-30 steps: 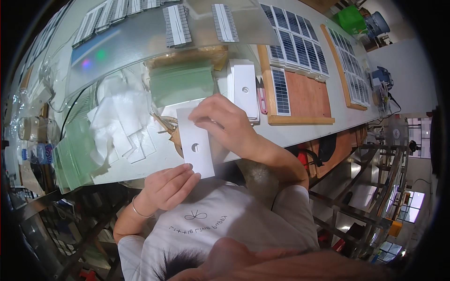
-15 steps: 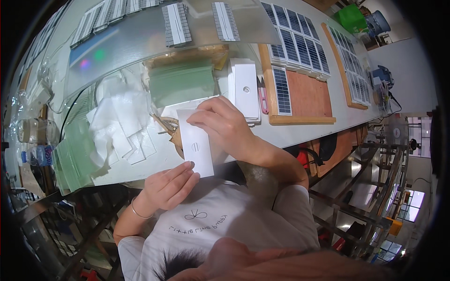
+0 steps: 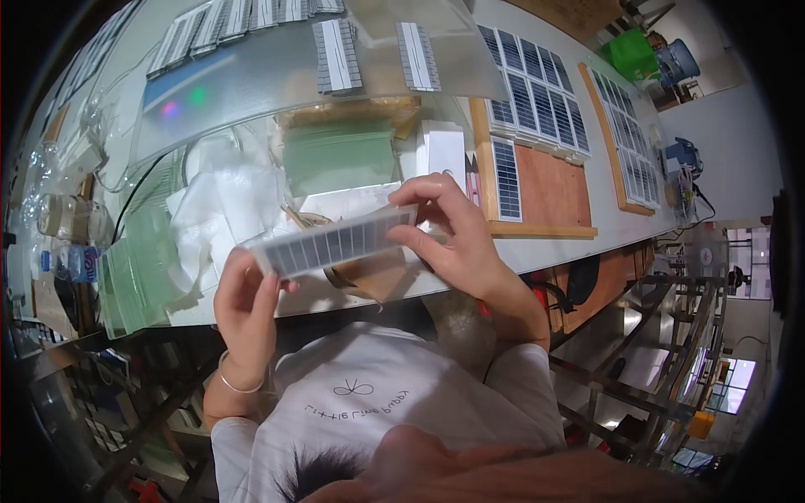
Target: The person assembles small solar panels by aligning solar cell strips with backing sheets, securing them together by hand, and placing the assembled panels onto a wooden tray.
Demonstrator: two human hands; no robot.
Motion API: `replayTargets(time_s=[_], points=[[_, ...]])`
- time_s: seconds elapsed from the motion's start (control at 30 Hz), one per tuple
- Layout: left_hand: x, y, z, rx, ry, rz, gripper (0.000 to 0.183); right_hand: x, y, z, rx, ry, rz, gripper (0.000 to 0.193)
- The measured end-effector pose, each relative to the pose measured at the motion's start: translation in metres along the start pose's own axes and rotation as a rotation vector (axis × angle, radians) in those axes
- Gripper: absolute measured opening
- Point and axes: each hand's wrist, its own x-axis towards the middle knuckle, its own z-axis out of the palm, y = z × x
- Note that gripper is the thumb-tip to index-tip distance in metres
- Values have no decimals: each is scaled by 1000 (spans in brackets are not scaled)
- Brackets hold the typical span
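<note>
Between my two hands, above the table's near edge, is a small solar panel (image 3: pixel 340 243) with dark cells and a pale border. My left hand (image 3: pixel 247 293) grips its left end, thumb and fingers pinching the border. At the other end my right hand (image 3: pixel 444 218) holds the right edge between thumb and fingers. The panel is tilted, its cell side showing toward me. Beneath it on the table lies a brown, crumpled paper-like piece (image 3: pixel 377 272), partly hidden. Just beyond the panel sits a stack of greenish glass sheets (image 3: pixel 340 159).
White foam sheets (image 3: pixel 226 201) and more green glass (image 3: pixel 138 277) lie at left. White strips (image 3: pixel 440 147) are stacked behind my right hand, beside a pink-handled tool (image 3: pixel 472 180). A wooden tray (image 3: pixel 549 184) holds small solar panels. A large clear sheet (image 3: pixel 251 84) carries striped cell stacks (image 3: pixel 337 59).
The panel has turned from its plain white back, held lengthwise, to its cell side, held crosswise. My left hand moved left and up; my right hand shifted right to the other end.
</note>
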Motion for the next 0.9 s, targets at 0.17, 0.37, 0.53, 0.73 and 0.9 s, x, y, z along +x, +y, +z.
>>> replayTargets(time_s=[0.17, 0.37, 0.53, 0.73, 0.9], points=[[11, -4, -7, -153, 3, -278, 9, -4, 7, 8, 80, 22, 98, 38], [8, -5, -10, -162, -29, -250, 3, -8, 16, 12, 53, 45, 55, 34], [5, -3, -10, -180, -41, -248, 4, -10, 19, 15, 85, 75, 75, 32], [5, -3, -10, -193, -38, -246, 4, -12, 16, 16, 91, 77, 98, 31], [5, -2, -10, -187, -41, -248, 2, -11, 14, 15, 129, 83, 128, 31]])
